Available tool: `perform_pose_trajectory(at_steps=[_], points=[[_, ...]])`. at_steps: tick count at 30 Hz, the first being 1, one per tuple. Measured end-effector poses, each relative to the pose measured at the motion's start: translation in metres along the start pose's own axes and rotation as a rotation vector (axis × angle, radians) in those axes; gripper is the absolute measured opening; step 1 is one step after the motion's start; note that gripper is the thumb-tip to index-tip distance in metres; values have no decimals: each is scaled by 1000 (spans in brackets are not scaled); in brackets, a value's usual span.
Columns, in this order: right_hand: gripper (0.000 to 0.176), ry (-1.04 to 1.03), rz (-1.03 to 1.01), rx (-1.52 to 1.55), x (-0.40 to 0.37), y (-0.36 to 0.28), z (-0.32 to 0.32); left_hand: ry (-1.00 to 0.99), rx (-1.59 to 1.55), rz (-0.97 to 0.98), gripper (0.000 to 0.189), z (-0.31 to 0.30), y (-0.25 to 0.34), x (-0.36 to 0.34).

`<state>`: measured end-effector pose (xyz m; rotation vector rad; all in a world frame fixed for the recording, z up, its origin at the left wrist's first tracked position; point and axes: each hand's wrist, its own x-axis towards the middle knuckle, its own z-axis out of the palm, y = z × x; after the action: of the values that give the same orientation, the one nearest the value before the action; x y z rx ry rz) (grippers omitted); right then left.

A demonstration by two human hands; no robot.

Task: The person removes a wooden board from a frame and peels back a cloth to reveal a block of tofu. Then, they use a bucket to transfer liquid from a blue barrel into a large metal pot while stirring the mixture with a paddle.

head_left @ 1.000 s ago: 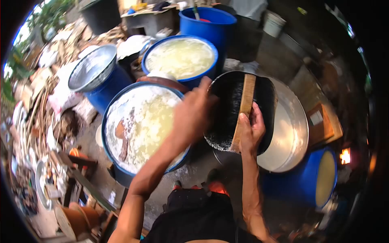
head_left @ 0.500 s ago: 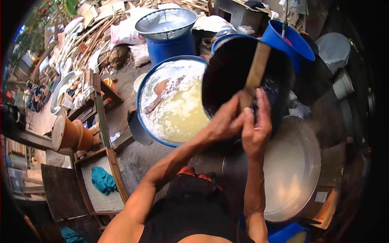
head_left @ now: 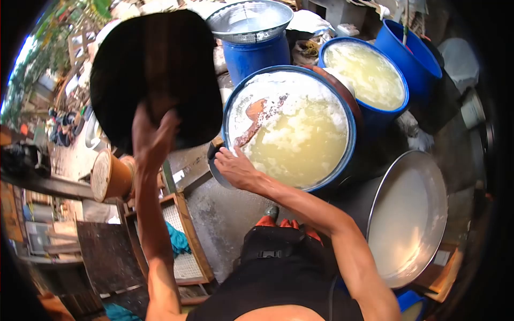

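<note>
A wide black lid-like piece (head_left: 187,69) with a wooden bar across it is raised at the upper left, blurred by motion. My left hand (head_left: 152,136) is closed around the lower end of the bar. My right hand (head_left: 235,167) reaches to the near left rim of a blue drum (head_left: 350,142), fingers stretched out and apart. Pale yellow liquid with white foam (head_left: 305,134) fills that drum. A brown wooden paddle-shaped piece (head_left: 251,124) floats in it. Just under my right fingers, a dark pan-like vessel (head_left: 218,174) hangs beside the drum, partly hidden.
Behind stands a second blue drum (head_left: 399,101) of yellowish liquid, beside a tilted blue barrel (head_left: 396,40). A metal strainer basin (head_left: 251,21) rests on another blue drum (head_left: 257,59). On the right sits a large metal pan (head_left: 409,219); on the left, a wood-framed mesh tray (head_left: 184,262).
The black lid-like piece has swung left, away from the drums, uncovering the second drum's liquid. My right hand has let go of the bar and moved to the near drum's left rim.
</note>
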<state>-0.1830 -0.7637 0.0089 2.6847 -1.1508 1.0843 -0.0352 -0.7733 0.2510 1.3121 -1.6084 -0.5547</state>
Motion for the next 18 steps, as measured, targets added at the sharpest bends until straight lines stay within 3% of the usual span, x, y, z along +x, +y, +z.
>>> perform_pose_trajectory(at_steps=[2, 3, 5, 7, 9, 10, 11, 14, 15, 16, 17, 18], points=[[18, -335, -58, -48, 25, 11, 37, 62, -16, -40, 32, -34, -17, -21], [18, -328, -36, -50, 35, 13, 37, 84, -5, -67, 32, -51, -24, -33], [14, -286, 359, 51, 54, 22, 27, 98, 20, -239, 33, -85, -28, -59], [29, -51, 695, 195, 51, 64, 12, 121, -101, -270, 34, -113, -51, -85], [43, 185, 927, -73, 31, 100, 12, 124, -86, -267, 36, -135, -72, -105], [72, 94, 1075, -11, 24, 114, 14, 128, -106, -268, 36, -141, -81, -114], [72, 112, 1096, -33, 19, 123, 24, 126, -127, -264, 36, -143, -89, -118], [102, -105, 1536, 454, 24, 140, 40, 155, -168, -234, 35, -134, -101, -116], [101, -89, 1628, 491, 28, 140, 46, 162, -173, -247, 35, -127, -95, -113], [101, 21, 1627, 465, 10, 165, 113, 150, -184, -247, 35, -122, -96, -111], [83, 289, 1565, 333, 24, 157, 115, 143, -195, -241, 34, -118, -94, -107], [67, 195, 1566, 641, 19, 166, 103, 127, -202, -224, 34, -112, -92, -101]])
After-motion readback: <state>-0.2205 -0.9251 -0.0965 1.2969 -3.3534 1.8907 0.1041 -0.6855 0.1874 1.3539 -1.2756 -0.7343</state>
